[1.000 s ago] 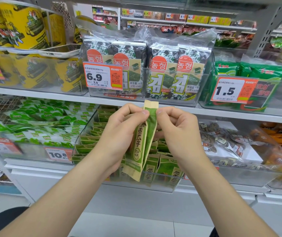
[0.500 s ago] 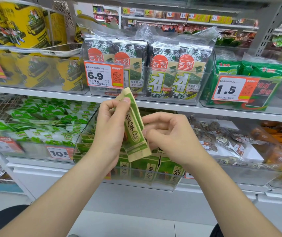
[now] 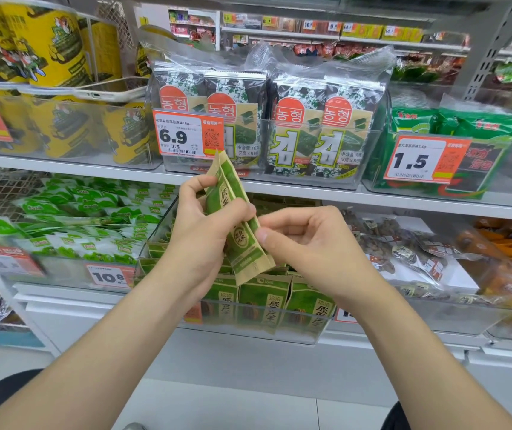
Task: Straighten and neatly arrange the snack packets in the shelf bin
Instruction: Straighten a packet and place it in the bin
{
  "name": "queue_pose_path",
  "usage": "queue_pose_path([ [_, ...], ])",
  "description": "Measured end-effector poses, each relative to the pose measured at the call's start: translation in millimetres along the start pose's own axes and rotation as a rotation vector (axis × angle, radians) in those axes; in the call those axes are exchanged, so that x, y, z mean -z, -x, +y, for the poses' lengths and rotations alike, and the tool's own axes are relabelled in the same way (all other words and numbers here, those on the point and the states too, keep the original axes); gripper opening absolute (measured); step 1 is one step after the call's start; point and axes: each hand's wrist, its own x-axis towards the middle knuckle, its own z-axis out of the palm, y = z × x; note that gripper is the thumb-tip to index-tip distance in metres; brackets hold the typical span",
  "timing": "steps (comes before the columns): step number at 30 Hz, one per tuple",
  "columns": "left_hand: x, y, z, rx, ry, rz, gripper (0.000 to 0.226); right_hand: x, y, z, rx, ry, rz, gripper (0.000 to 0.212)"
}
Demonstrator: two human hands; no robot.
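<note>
A green and tan snack packet (image 3: 233,209) stands tilted in the air above a clear shelf bin (image 3: 310,333). My left hand (image 3: 199,231) grips it, fingers behind and thumb on its front. My right hand (image 3: 307,243) is just right of the packet's lower half, with its thumb tip touching the packet's edge and its fingers curled. Several matching green packets (image 3: 267,302) stand upright along the bin's front wall; more lie behind them, partly hidden by my hands.
The bin sits on the lower shelf between a bin of green and white packets (image 3: 71,231) on the left and bagged snacks (image 3: 403,252) on the right. On the shelf above are seaweed packs (image 3: 273,119), yellow tubs (image 3: 40,51) and price tags (image 3: 186,136).
The packet tilted from leaning right to leaning left and rose slightly. My right hand let go of its top, dropped lower and now touches its lower edge. The left hand kept its hold.
</note>
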Motion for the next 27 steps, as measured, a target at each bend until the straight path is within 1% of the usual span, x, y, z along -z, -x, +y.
queue_pose_path([
  [2,-1,1,-1,-0.012,-0.003,0.012,0.065,4,1,-4,-0.042,-0.027,-0.037,0.011],
  [4,-2,4,-1,-0.014,-0.07,0.016,0.067,3,1,-5,-0.012,-0.015,0.004,0.009],
  [7,0,10,1,-0.063,-0.394,-0.031,0.065,-4,1,-1,0.062,0.067,0.132,0.014],
  [8,1,11,3,-0.066,-0.47,-0.052,0.063,-5,1,0,0.075,0.082,0.16,0.016],
  [9,3,13,5,-0.044,-0.495,-0.077,0.062,-5,0,1,0.078,0.084,0.173,0.016],
  [12,6,16,14,0.054,-0.445,-0.185,0.062,1,0,-1,0.049,0.045,0.145,0.012],
  [15,12,13,21,0.082,-0.435,-0.265,0.066,4,2,-2,-0.008,-0.008,0.091,0.007],
  [18,19,10,26,0.131,-0.416,-0.335,0.072,0,4,-1,-0.057,-0.048,0.077,0.008],
  [24,26,6,29,0.158,-0.381,-0.363,0.069,-2,4,-3,-0.076,-0.132,0.063,0.009],
  [27,28,3,31,0.176,-0.338,-0.384,0.072,-1,3,-2,-0.061,-0.174,0.037,0.007],
])
